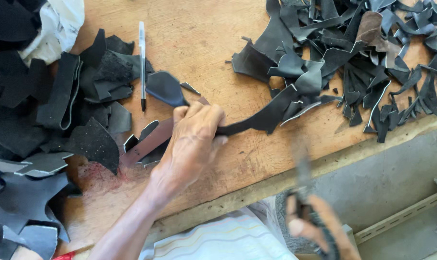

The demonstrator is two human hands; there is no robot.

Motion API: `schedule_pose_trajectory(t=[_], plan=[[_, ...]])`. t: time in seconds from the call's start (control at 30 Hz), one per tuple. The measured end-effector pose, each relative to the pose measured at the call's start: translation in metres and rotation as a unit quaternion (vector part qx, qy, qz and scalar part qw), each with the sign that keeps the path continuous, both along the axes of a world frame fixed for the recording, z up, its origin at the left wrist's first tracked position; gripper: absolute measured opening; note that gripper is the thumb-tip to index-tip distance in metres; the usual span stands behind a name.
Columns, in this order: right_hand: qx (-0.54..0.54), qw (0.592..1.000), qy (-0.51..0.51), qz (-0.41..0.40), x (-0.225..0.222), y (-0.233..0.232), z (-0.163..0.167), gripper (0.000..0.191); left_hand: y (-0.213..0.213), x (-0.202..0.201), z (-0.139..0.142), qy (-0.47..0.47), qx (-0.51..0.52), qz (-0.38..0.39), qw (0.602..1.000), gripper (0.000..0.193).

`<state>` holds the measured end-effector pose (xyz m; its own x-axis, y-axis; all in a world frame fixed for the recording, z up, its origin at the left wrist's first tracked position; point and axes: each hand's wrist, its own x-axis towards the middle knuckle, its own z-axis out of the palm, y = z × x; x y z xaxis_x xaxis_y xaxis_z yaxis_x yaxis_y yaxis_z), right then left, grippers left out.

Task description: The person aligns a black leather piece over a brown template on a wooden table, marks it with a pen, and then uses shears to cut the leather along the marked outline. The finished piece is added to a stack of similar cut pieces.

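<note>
Two hands are in view. The left hand (pixel 194 139) is closed around one long dark leather strip (pixel 257 120), which lies on the wooden table (pixel 204 38) and runs right toward the big heap of black leather scraps (pixel 363 53). The right hand (pixel 314 226), blurred and below the table edge, grips one pair of scissors (pixel 300 178), blades pointing up. One pen (pixel 142 62) lies upright on the wood beside a second heap of black pieces (pixel 45 120) at the left; both heaps are too tangled to count
</note>
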<state>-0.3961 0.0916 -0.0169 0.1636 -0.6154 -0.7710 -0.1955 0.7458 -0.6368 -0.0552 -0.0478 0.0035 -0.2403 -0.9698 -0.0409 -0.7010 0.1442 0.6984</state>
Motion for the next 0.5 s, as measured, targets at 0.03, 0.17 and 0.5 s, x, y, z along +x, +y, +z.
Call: schedule_pose_trajectory(t=[0.03, 0.17, 0.5], plan=[[0.027, 0.999, 0.003, 0.026, 0.014, 0.002, 0.01, 0.04, 0.0, 0.001, 0.002, 0.002, 0.009, -0.005, 1.0, 0.028], [0.045, 0.984, -0.054, 0.162, 0.053, -0.026, 0.029, 0.029, -0.004, 0.006, 0.002, 0.221, 0.149, 0.071, 0.961, 0.025], [-0.013, 0.981, -0.051, 0.185, 0.081, -0.047, 0.035, 0.026, 0.004, 0.006, -0.031, 0.5, 0.286, 0.078, 0.814, 0.026]])
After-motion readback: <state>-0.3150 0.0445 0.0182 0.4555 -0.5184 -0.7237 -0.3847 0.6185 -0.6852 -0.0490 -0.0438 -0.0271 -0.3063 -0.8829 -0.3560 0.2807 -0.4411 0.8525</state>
